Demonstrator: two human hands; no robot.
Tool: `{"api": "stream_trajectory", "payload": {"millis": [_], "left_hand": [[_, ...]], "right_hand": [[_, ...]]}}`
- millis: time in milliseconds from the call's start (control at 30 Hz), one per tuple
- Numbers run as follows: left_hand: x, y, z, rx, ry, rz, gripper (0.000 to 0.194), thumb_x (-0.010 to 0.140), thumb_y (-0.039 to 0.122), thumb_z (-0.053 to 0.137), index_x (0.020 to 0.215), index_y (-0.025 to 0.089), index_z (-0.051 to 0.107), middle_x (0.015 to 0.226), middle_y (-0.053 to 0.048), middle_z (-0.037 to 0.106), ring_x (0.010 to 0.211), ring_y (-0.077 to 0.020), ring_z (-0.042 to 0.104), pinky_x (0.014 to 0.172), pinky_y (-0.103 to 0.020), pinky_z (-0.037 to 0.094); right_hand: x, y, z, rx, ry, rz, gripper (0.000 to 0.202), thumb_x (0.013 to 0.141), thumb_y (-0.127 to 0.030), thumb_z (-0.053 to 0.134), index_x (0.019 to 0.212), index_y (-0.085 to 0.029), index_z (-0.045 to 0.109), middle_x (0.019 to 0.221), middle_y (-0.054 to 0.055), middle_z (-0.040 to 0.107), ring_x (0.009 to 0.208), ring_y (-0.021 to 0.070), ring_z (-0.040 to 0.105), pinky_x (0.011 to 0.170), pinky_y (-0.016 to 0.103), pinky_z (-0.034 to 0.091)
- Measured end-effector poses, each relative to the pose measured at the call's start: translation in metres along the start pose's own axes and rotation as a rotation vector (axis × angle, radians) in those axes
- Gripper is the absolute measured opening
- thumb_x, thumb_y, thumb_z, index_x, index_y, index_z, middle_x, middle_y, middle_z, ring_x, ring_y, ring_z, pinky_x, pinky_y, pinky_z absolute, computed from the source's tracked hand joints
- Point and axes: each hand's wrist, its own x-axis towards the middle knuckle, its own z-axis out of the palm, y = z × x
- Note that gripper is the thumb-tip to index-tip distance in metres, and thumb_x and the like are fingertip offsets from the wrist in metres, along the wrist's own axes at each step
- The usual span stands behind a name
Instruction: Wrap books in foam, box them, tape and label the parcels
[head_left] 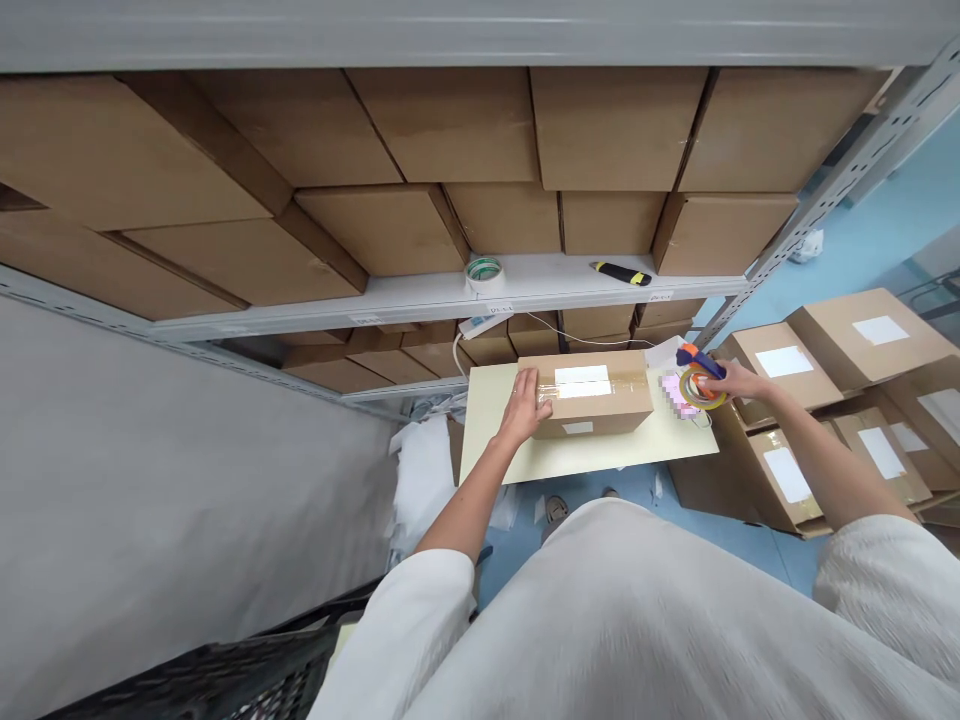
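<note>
Head view: a stiff-looking carton (pixel 592 408) under one palm

Right of centre in the frame, it sits on a pale tabletop (pixel 491 450). The left hand (pixel 523 410) rests loosely spread over its left end; the right hand (pixel 730 383) grips a tape dispenser (pixel 702 362). I'd guess smooth, rigid sides, weight unclear, best held low at both ends.
</note>
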Motion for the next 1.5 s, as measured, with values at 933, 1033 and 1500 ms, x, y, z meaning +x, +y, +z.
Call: {"api": "stream_trajectory", "payload": {"millis": [933,1033,1500], "left_hand": [[-0.009,0.011,0.009,-0.028,0.065,0.026,0.091,0.086,0.021,0.073,0.17,0.014,0.037,0.174,-0.023,0.044,0.169,-0.0407,0.033,0.137,-0.06,0.036],[-0.011,0.012,0.008,-0.012,0.054,0.027,0.09,0.088,0.021,0.072,0.17,0.015,0.037,0.174,-0.023,0.044,0.169,-0.0398,0.032,0.137,-0.06,0.036],[-0.018,0.012,0.002,-0.008,0.062,0.052,0.063,0.1,0.028,0.062,0.161,0.018,0.049,0.172,-0.021,0.049,0.167,-0.0391,0.036,0.138,-0.069,0.024]], "right_hand": [[0.164,-0.329,0.12,-0.682,0.51,-0.771,0.054,0.103,-0.046,0.052,0.146,-0.014,0.059,0.14,0.026,0.069,0.124,0.0468,0.057,0.101,0.065,0.051],[0.176,-0.329,0.123,-0.687,0.526,-0.748,0.056,0.103,-0.045,0.051,0.148,-0.013,0.058,0.139,0.027,0.069,0.125,0.0474,0.056,0.103,0.066,0.05],[0.075,-0.234,0.125,-0.494,0.608,-0.705,0.048,0.102,-0.034,0.05,0.145,-0.019,0.065,0.145,0.021,0.064,0.137,0.0417,0.052,0.121,0.062,0.041]]}}
